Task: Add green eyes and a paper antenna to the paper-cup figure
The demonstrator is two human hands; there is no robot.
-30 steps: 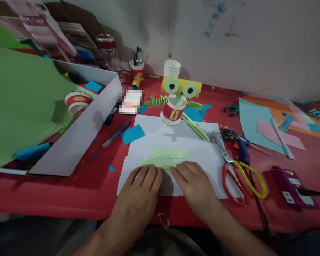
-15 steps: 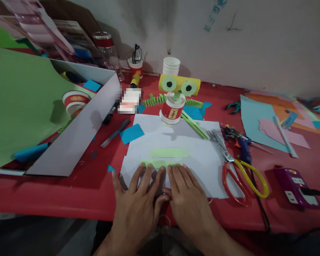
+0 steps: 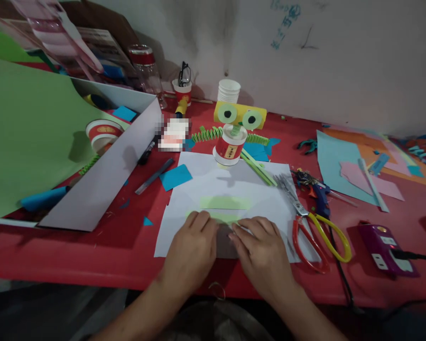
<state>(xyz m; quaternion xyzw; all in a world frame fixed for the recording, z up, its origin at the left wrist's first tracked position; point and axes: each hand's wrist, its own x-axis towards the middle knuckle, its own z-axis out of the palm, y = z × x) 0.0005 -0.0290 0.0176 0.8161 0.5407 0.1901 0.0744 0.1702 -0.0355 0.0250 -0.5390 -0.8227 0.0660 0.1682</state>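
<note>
Two light-green paper strips lie on a white sheet [image 3: 266, 203], one above the other. The farther strip [image 3: 225, 203] lies flat. At the nearer strip [image 3: 223, 218], my left hand [image 3: 191, 248] has its fingers curled down, the fingertips hidden. My right hand [image 3: 264, 253] pinches with thumb and forefinger by the same strip's near edge. Behind the strips stands a paper-cup figure [image 3: 230, 147] with pleated green arms and a yellow roll [image 3: 240, 115] bearing two round eyes. Narrow green strips [image 3: 257, 168] lie beside it.
Scissors [image 3: 301, 208] with red and yellow handles lie to the right, near a glue gun [image 3: 321, 196] and a purple power socket [image 3: 386, 251]. A blue paper piece [image 3: 176, 177] and a pen [image 3: 154, 176] lie left. A white-walled box [image 3: 120, 170] stands farther left.
My hands were lying flat, fingers stretched over the nearer strip. Now they have drawn apart slightly, and the fingers are curled and pinching at its near edge.
</note>
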